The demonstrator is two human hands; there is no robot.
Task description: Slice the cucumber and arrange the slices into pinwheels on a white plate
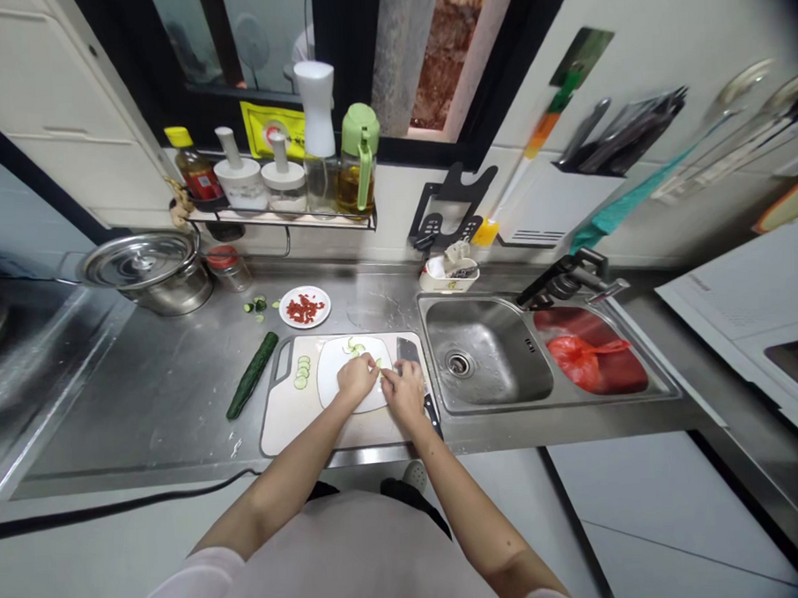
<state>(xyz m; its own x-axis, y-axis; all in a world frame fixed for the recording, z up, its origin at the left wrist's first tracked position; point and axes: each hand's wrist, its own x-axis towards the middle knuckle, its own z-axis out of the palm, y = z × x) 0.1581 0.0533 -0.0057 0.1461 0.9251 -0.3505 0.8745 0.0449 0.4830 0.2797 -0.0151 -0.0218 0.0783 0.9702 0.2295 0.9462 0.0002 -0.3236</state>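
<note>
Some slices [354, 348] are lying on the mid-frame plate [329, 377]; loose rounds [303, 372] left of centre are seemingly waiting; left hand [357, 378] and right hand [407, 392] are pinching 1 piece [379, 362].

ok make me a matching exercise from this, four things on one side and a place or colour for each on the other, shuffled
1. long cucumber
2. knife
3. red bag
4. squarish plate

A. white
B. in the right-hand basin
C. dark green
D. at the right side of the cutting board

Pairs: 1-C, 2-D, 3-B, 4-A
</note>
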